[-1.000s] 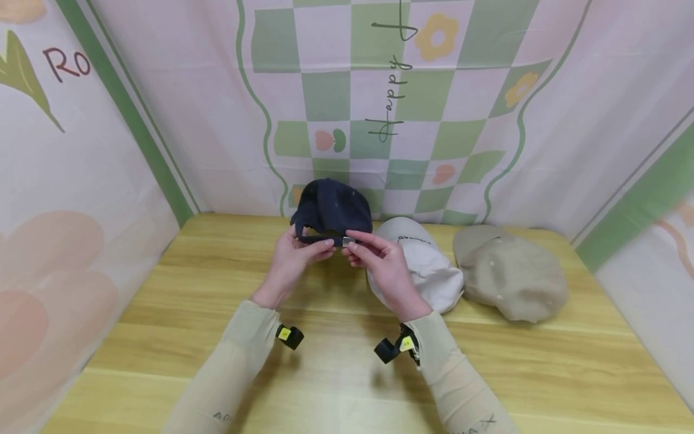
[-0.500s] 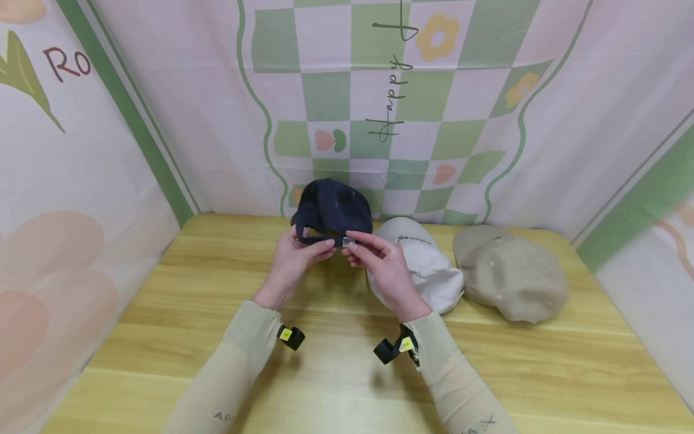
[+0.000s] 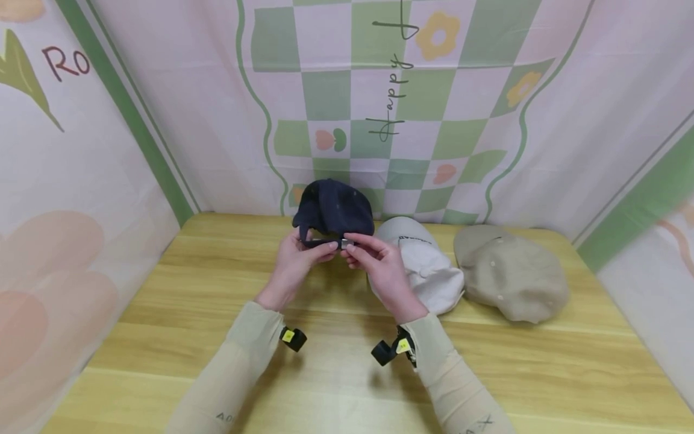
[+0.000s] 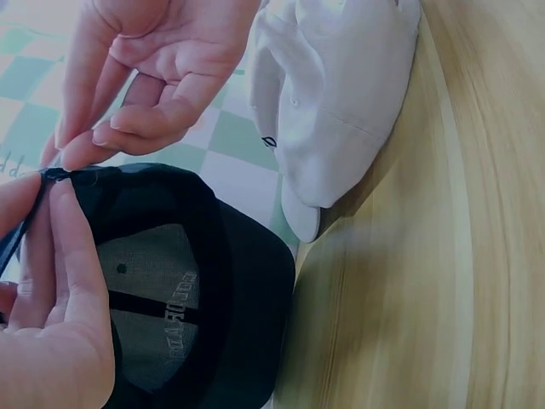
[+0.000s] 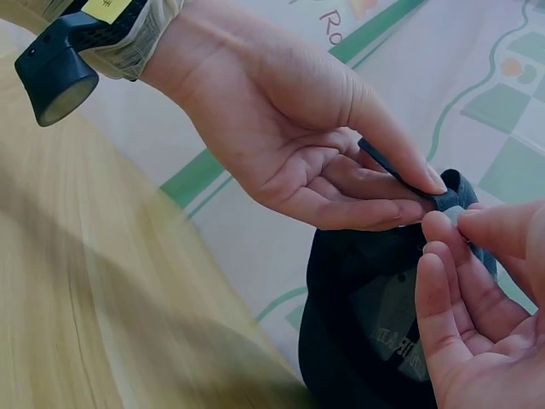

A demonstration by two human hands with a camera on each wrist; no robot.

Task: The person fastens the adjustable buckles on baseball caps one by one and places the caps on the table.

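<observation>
A dark navy cap [image 3: 338, 205] is held up near the back of the table, its rear strap [image 3: 320, 242] facing me. My left hand [image 3: 290, 265] pinches the strap between thumb and fingers on the left side. With thumb and forefinger, my right hand [image 3: 385, 271] pinches at the small metal buckle [image 3: 346, 243]. In the left wrist view the inside of the cap [image 4: 153, 281] shows, with lettering on its front panel. From the right wrist view, both hands meet at the buckle [image 5: 454, 215], and a free strap end runs beneath my left thumb.
On the wooden table [image 3: 336, 374], a white cap [image 3: 428, 271] with a grey brim lies just right of the navy one. Further right is a khaki cap [image 3: 512, 274]. A patterned cloth wall [image 3: 325, 96] rises directly behind the table.
Both hands and the navy cap have shifted very slightly. The grip on strap and buckle looks the same, and the other caps stay put.
</observation>
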